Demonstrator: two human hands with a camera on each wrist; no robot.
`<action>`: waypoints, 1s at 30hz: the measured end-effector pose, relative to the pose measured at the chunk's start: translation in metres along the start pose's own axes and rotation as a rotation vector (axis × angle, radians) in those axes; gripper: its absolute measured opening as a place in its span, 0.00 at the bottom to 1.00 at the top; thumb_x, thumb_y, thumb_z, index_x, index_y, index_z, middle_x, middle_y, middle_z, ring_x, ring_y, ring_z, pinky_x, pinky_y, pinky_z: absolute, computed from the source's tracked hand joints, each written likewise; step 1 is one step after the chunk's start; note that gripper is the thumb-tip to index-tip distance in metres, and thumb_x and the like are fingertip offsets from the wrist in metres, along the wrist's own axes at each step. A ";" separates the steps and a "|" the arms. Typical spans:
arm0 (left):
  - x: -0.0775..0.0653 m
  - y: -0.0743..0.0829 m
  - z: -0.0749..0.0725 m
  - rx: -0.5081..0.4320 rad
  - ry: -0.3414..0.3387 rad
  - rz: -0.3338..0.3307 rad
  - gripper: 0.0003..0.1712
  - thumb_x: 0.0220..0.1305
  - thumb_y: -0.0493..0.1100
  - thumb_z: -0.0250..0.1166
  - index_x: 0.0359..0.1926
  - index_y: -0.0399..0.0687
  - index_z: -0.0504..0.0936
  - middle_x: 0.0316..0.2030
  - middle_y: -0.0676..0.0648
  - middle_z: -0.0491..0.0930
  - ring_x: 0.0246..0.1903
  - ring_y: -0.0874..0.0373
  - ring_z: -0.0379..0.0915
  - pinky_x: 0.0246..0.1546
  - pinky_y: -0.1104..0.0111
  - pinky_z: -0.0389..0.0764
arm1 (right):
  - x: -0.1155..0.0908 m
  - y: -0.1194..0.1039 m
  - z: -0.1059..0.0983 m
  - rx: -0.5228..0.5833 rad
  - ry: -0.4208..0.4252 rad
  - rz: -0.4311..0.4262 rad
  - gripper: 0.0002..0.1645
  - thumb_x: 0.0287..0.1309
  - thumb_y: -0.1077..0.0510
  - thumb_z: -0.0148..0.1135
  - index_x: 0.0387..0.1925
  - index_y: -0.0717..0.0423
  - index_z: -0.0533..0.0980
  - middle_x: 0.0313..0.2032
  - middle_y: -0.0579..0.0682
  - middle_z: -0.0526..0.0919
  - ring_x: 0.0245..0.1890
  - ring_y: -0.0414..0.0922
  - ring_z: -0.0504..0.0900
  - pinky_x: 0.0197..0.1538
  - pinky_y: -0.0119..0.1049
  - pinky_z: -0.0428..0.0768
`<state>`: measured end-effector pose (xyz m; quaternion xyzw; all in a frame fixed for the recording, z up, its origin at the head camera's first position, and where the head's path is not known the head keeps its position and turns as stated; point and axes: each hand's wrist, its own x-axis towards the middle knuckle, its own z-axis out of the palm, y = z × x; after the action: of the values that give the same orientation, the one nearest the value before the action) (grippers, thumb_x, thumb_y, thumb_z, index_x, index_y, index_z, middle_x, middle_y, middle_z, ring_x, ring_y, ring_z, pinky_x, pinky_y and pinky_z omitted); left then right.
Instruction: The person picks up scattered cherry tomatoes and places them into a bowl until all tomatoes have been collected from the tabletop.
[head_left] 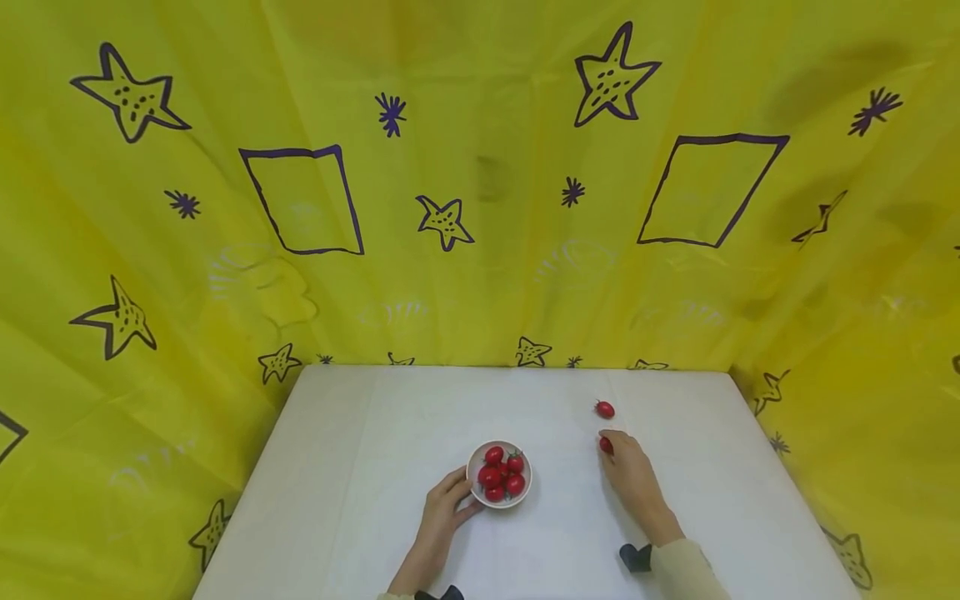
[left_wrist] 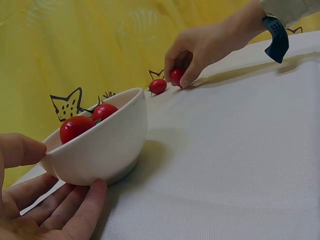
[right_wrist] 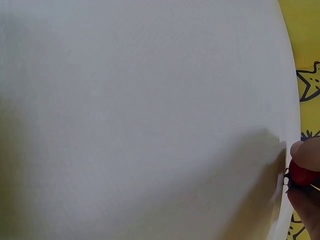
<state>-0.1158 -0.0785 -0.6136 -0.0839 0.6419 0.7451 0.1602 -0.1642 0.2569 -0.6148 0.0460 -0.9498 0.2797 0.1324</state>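
Note:
A small white bowl (left_wrist: 112,152) holds several red cherry tomatoes (head_left: 491,477). My left hand (head_left: 446,506) grips the bowl from its left side, the thumb at the rim and the fingers low against its wall, as the left wrist view shows. To the right of the bowl, my right hand (head_left: 634,478) pinches one cherry tomato (head_left: 606,445) between thumb and fingers, at or close to the tabletop. Another cherry tomato (head_left: 605,409) lies on the table just beyond that hand. In the right wrist view the pinched tomato shows only in part at the right edge, with its green stem.
A white-covered table (head_left: 375,442) lies under everything. Yellow sheeting (head_left: 495,275) with drawn stars and frames rises behind the table and on both sides. Dark straps are on both wrists, the right one (head_left: 636,557) beside a light sleeve.

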 end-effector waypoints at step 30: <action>0.000 -0.002 -0.001 -0.011 -0.008 0.013 0.32 0.80 0.47 0.54 0.76 0.33 0.65 0.75 0.28 0.63 0.73 0.35 0.67 0.65 0.55 0.86 | -0.011 -0.074 -0.006 0.453 -0.071 0.064 0.20 0.59 0.65 0.74 0.54 0.59 0.83 0.47 0.53 0.90 0.50 0.53 0.88 0.53 0.36 0.92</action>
<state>-0.1156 -0.0794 -0.6154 -0.0774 0.6377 0.7500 0.1574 -0.1400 0.1983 -0.5742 0.0543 -0.8677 0.4881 0.0765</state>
